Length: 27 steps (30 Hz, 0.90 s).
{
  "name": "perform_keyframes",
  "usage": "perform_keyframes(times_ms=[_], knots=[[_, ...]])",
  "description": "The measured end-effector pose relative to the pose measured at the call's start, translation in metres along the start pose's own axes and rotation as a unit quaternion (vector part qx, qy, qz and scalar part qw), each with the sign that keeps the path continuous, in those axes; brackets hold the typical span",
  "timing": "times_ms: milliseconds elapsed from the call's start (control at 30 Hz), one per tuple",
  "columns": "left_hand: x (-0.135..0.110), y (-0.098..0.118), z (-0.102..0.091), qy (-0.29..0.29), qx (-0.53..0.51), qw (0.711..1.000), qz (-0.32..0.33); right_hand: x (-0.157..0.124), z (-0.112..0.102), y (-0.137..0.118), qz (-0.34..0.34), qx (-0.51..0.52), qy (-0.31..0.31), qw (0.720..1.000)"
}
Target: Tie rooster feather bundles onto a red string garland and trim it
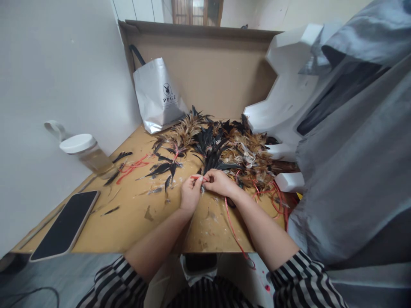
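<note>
My left hand (190,193) is closed in a pinch at the lower end of a bunch of black feathers (211,152), which fans out away from me. A short piece of red string (196,176) shows across its thumb and forefinger. Right against it, my right hand (221,182) is also closed, its fingertips pinching the red string at the feather stems. The exact grip is partly hidden by the fingers. A longer red string (231,229) hangs from beneath my right wrist over the table's front edge.
Brown feathers (250,156) are heaped at the right, beside tangled red string (278,197). Loose black feathers (163,168) lie left of my hands. Further left are a phone (67,224) and a lidded jar (93,158). A silver bag (157,96) leans at the back; grey cloth (356,171) hangs at right.
</note>
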State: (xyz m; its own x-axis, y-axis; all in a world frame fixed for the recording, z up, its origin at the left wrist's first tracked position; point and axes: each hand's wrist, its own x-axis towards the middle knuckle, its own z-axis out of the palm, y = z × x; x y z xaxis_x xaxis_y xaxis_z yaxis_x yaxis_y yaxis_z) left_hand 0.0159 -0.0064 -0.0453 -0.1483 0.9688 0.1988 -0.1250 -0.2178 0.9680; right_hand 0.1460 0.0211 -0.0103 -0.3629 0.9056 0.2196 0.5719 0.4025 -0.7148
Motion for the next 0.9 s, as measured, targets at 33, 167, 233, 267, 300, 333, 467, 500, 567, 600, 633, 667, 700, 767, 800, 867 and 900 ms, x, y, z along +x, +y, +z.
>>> perform_keyframes(times_ms=[33, 167, 233, 267, 300, 333, 467, 500, 567, 600, 633, 667, 700, 767, 800, 867, 900], knots=[[0.0000, 0.0001, -0.0001, -0.002, 0.001, 1.000, 0.003, 0.0002, 0.0000, 0.0004, 0.010, 0.014, -0.009, 1.000], [0.0002, -0.0001, 0.0000, 0.007, 0.009, 1.000, 0.004, -0.0007, -0.0039, -0.0005, 0.100, 0.111, -0.057, 0.987], [0.0002, -0.0001, 0.0001, 0.010, 0.009, 1.000, -0.008, -0.0014, -0.0058, -0.0013, 0.129, 0.138, -0.062, 0.980], [0.0002, 0.0002, 0.0001, 0.012, 0.007, 1.000, -0.015, -0.0016, -0.0062, -0.0013, 0.135, 0.145, -0.060, 0.978], [0.0002, 0.0007, 0.0001, 0.015, 0.005, 1.000, -0.021, -0.0016, -0.0062, -0.0009, 0.138, 0.151, -0.058, 0.977], [0.0002, 0.0013, 0.0001, 0.017, 0.004, 1.000, -0.023, -0.0015, -0.0056, 0.0000, 0.137, 0.156, -0.055, 0.977], [0.0002, 0.0037, 0.0001, 0.021, 0.005, 1.000, -0.020, 0.0000, -0.0012, 0.0055, 0.126, 0.183, -0.047, 0.974], [0.0003, 0.0041, 0.0001, 0.022, 0.004, 0.999, -0.023, 0.0002, -0.0003, 0.0060, 0.127, 0.188, -0.045, 0.973], [0.0003, 0.0048, 0.0001, 0.024, -0.002, 0.999, -0.036, 0.0004, 0.0008, 0.0049, 0.135, 0.199, -0.040, 0.970], [0.0002, 0.0052, 0.0001, 0.024, -0.007, 0.999, -0.042, 0.0003, 0.0009, 0.0033, 0.140, 0.206, -0.039, 0.968], [0.0001, 0.0057, 0.0001, 0.025, -0.013, 0.998, -0.048, 0.0001, 0.0008, 0.0014, 0.146, 0.216, -0.039, 0.965], [-0.0001, 0.0062, 0.0001, 0.027, -0.018, 0.998, -0.052, -0.0001, 0.0005, -0.0006, 0.151, 0.226, -0.041, 0.961], [-0.0002, 0.0068, 0.0001, 0.029, -0.022, 0.998, -0.056, -0.0003, 0.0003, -0.0023, 0.155, 0.235, -0.044, 0.958], [-0.0004, 0.0074, -0.0001, 0.031, -0.027, 0.997, -0.065, -0.0006, 0.0002, -0.0039, 0.159, 0.242, -0.052, 0.956], [-0.0004, 0.0074, -0.0003, 0.030, -0.029, 0.997, -0.069, -0.0006, 0.0004, -0.0036, 0.159, 0.239, -0.054, 0.956], [0.0000, 0.0068, -0.0008, 0.026, -0.033, 0.996, -0.080, -0.0003, 0.0018, -0.0009, 0.159, 0.227, -0.053, 0.959], [0.0003, 0.0064, -0.0010, 0.025, -0.034, 0.996, -0.084, -0.0001, 0.0027, 0.0011, 0.160, 0.223, -0.050, 0.960]])
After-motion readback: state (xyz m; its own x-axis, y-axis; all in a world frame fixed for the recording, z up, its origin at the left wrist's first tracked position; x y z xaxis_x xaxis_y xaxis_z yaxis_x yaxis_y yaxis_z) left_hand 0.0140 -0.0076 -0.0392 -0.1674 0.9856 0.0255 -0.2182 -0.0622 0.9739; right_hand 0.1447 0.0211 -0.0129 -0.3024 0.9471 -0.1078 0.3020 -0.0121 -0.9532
